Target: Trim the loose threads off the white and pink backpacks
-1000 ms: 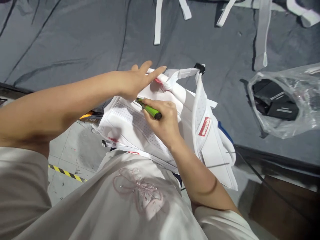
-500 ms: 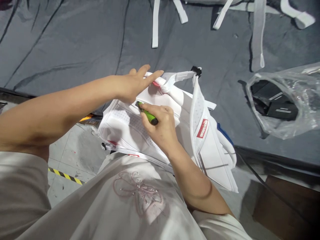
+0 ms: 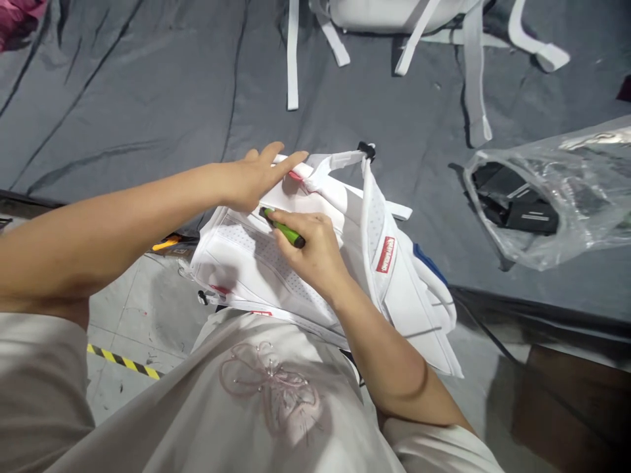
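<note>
A white padded piece of gear [image 3: 315,309] with dotted panels, red labels and straps lies across my lap and leans on the table edge. My left hand [image 3: 251,176] rests on its upper left part, fingers stretched out and spread over the edge. My right hand [image 3: 315,253] is closed around a short green pen-like tool [image 3: 287,233] with black ends. The tool's far end meets the white material just below my left hand; its exact kind is unclear. A black buckle [image 3: 367,151] sits on the strap at the top of the gear.
A grey cloth-covered table [image 3: 162,85] stretches ahead. At the back lies another white padded piece [image 3: 379,14] with hanging straps. To the right, a clear plastic bag [image 3: 582,197] holds several black items. A brown box [image 3: 566,401] stands on the floor at lower right.
The view has shifted, so the table things appear lower and further left. Both hands keep their places on the gear, the right one still gripping the green tool.
</note>
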The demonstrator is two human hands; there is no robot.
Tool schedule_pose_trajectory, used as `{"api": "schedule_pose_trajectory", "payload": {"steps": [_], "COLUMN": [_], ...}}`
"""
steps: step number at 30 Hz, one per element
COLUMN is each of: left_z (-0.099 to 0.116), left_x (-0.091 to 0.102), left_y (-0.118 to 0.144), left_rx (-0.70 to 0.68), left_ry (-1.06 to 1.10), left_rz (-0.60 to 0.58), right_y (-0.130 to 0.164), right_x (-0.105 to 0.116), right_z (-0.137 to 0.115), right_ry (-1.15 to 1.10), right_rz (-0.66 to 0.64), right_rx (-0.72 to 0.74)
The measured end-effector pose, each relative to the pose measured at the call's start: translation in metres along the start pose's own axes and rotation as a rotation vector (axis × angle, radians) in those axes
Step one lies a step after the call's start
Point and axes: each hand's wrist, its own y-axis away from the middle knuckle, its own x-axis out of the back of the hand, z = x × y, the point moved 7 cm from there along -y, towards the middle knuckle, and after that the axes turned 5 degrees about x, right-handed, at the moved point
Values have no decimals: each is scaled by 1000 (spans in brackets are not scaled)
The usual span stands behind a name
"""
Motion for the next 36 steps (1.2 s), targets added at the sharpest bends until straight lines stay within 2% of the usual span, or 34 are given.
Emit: {"api": "schedule_pose_trajectory", "payload": {"steps": [3,6,11,14,18,24,28,32,36], "left_z": [1,2,1,0,-2,1,4,6,5], "left_x": [1,2,1,2,-2,-1,2,2,3], "left_y": [2,3,3,3,0,2,7,8,7], "left_rx": [-7,-20,-25,-24,-7,-10,15,-2,-2], "left_ry": [-13,-14,-7,-5,3,26,44,23,22], "left_rz": [-2,6,-7,3,11,42,23,58,71], "right_y": [-1,-4,-7,-3,4,-1,0,1,-1], "right_x": [2,-2,2,3,11,2,7,2,2], "right_z": [1,1,0,-2,2,2,-2,-2,2], "right_ry": [-29,-117,-85,-90,26,-89,18,-77,-63], "right_rz": [14,-58,-9,-51,16,-29,51,37,70], "right_rx": [7,33,26,30,-18,-29,-26,-12,-26]}}
